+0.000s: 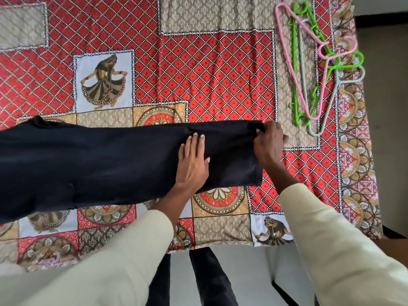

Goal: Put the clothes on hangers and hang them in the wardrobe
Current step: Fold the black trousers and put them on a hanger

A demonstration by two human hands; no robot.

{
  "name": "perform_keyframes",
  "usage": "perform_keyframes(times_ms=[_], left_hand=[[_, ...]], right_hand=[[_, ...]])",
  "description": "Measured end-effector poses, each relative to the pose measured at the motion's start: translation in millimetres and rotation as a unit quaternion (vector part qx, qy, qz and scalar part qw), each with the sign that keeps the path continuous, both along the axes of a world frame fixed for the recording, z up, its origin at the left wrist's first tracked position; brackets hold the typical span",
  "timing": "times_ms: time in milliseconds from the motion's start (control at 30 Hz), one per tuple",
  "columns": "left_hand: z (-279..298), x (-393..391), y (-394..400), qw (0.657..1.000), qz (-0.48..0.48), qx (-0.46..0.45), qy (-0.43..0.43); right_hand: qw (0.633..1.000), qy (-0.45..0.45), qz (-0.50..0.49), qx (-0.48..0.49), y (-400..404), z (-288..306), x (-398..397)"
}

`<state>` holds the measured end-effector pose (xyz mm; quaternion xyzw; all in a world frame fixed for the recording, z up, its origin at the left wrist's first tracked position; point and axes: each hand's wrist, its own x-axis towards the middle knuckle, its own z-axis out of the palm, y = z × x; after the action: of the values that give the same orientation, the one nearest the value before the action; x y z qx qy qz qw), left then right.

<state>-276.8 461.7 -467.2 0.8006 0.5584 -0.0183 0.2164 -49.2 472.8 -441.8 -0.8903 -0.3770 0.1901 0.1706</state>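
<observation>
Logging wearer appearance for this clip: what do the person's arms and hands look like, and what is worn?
Both arms wear long, loose cream sleeves that end at the forearm, leaving the wrists bare. The left hand and right hand are bare: no gloves, rings or watch visible.

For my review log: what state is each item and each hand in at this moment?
Black folded garment: lying flat across the bedspread, not on a hanger.
Left hand: pressing flat on the garment, fingers straight.
Right hand: pinching the garment's far right corner.
Pile of pink, green and grey plastic hangers: lying untouched on the bedspread, far right.
Patterned red bedspread: spread flat over the bed.
</observation>
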Motion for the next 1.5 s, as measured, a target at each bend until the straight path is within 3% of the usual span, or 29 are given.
perform_keyframes(times_ms=[100, 233, 300, 367, 433, 467, 533, 633, 700, 767, 800, 900, 1033, 1100, 1167, 1200, 1267, 1367, 1433, 1500], left_hand=[[-5.2, -9.7, -11.4, 0.998, 0.013, -0.024, 0.052], [-16.4, -26.0, -0.2, 0.989, -0.040, -0.129, 0.060], [-12.3, -30.6, 8.1, 0.986, -0.051, -0.151, 0.045], [-3.2, -33.6, 14.5, 0.989, -0.050, -0.136, 0.022], [3.9, -40.3, 23.4, 0.997, -0.024, -0.071, 0.025], [4.4, -45.8, 31.4, 0.998, -0.002, -0.049, 0.046], [2.6, -59.2, 52.2, 0.992, 0.053, -0.081, 0.078], [4.8, -88.7, 77.1, 0.976, 0.139, -0.170, -0.005], [8.0, -107.4, 77.9, 0.984, 0.147, -0.103, -0.018], [8.9, -126.5, 68.6, 0.987, 0.146, -0.022, 0.064], [8.1, -134.8, 64.3, 0.982, 0.160, -0.019, 0.095], [3.7, -166.6, 61.8, 0.972, 0.182, -0.098, 0.114], [-2.3, -234.5, 72.6, 0.983, 0.113, -0.096, 0.113], [-2.8, -280.4, 77.7, 0.967, 0.179, -0.107, 0.149], [-5.3, -321.0, 84.4, 0.941, 0.252, -0.163, 0.156], [-5.7, -333.5, 87.0, 0.939, 0.245, -0.185, 0.153], [-7.3, -355.9, 89.1, 0.957, 0.193, -0.163, 0.139], [-8.2, -381.7, 89.8, 0.972, 0.192, -0.032, 0.133], [-11.7, -404.5, 100.3, 0.965, 0.216, -0.048, 0.142], [-17.7, -419.9, 115.5, 0.959, 0.222, -0.122, 0.130]], right_hand=[[0.997, -0.069, 0.011, 0.026, 1.0, 3.7, -9.7], [0.992, -0.077, -0.071, -0.065, 8.2, -12.0, -19.6], [0.991, -0.094, -0.079, -0.054, 14.4, -5.4, -37.7], [0.994, -0.060, 0.087, 0.003, 18.6, 0.7, -71.1], [0.952, 0.006, 0.306, -0.009, 15.3, -0.5, -110.8], [0.930, 0.032, 0.363, -0.045, 14.5, -2.8, -123.6], [0.934, 0.046, 0.339, -0.105, 19.0, -12.1, -128.2], [0.968, 0.058, 0.190, -0.153, 29.6, -14.8, -130.5], [0.970, 0.029, 0.154, -0.186, 35.7, -8.9, -147.0], [0.958, -0.013, 0.254, -0.134, 35.4, -7.4, -174.2], [0.934, -0.013, 0.338, -0.114, 32.7, -10.3, -185.4], [0.866, -0.019, 0.473, -0.162, 24.4, -27.7, -200.4], [0.888, -0.042, 0.394, -0.233, 27.6, -31.7, -216.7], [0.909, -0.064, 0.323, -0.256, 31.5, -24.7, -248.4], [0.934, -0.088, 0.295, -0.183, 38.7, -18.9, -290.2], [0.938, -0.075, 0.317, -0.117, 43.2, -17.0, -310.6], [0.923, -0.006, 0.385, 0.008, 55.8, -15.2, -358.5], [0.916, 0.141, 0.377, 0.012, 94.7, 0.8, -415.3], [0.928, 0.208, 0.310, -0.022, 129.6, 1.9, -446.2], [0.935, 0.219, 0.277, -0.036, 163.3, -1.2, -470.9]])
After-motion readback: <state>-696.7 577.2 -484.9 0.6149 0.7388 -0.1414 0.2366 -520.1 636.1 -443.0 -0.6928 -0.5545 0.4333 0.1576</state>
